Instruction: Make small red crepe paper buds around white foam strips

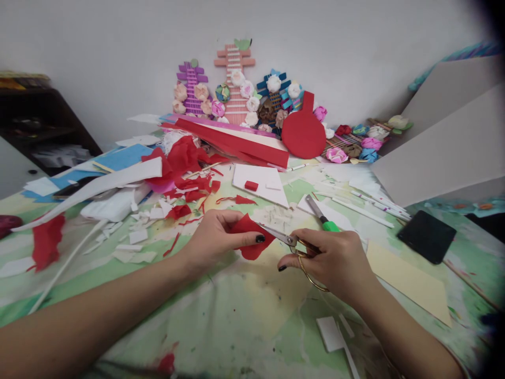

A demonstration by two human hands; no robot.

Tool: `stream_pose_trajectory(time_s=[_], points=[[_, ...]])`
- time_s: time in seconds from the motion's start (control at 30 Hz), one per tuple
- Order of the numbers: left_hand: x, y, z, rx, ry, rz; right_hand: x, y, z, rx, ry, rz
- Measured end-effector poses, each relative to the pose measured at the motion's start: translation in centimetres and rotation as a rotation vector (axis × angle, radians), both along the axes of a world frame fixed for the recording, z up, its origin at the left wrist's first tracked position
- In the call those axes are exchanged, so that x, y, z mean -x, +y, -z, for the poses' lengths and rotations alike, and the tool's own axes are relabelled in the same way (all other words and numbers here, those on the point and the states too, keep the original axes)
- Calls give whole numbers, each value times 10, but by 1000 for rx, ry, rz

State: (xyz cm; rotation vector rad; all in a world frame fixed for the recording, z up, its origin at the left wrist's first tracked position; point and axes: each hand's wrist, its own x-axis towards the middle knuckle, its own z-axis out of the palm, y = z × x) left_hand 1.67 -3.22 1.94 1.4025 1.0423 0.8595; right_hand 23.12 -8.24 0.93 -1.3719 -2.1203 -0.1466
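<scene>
Between the thumb and fingers of my left hand (219,231) is a piece of red crepe paper (254,251), its lower edge hanging free. My right hand (335,258) is closed round the gold handles of a pair of scissors (290,240). The blades reach left to the upper edge of the red paper, close to my left thumb; whether they are parted there is hard to see. Just beyond both hands lies a white board (258,176) with a small red block (251,186) on it. A utility knife (317,209) with a green part rests beyond my right hand.
Red paper scraps (185,158) and white offcuts heap on the left. Against the wall stand guitar-shaped crafts (234,79) with paper flowers and a red guitar-like shape (303,134). To the right are a cream sheet (410,284), a black square (427,237) and a grey panel (442,131).
</scene>
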Motion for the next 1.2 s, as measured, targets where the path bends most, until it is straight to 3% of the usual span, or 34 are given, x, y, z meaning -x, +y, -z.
stream_pose_trajectory(time_s=[0.27, 0.43, 0.8, 1.2], points=[[2, 3, 7, -20, -5, -15, 1, -4, -4, 72, 26, 40], [2, 2, 4, 5, -29, -7, 3, -4, -3, 74, 37, 36], [-4, -4, 9, 63, 5, 82, 9, -3, 4, 82, 82, -11], [-4, -3, 9, 77, 8, 81, 8, -1, 5, -20, 49, -4]])
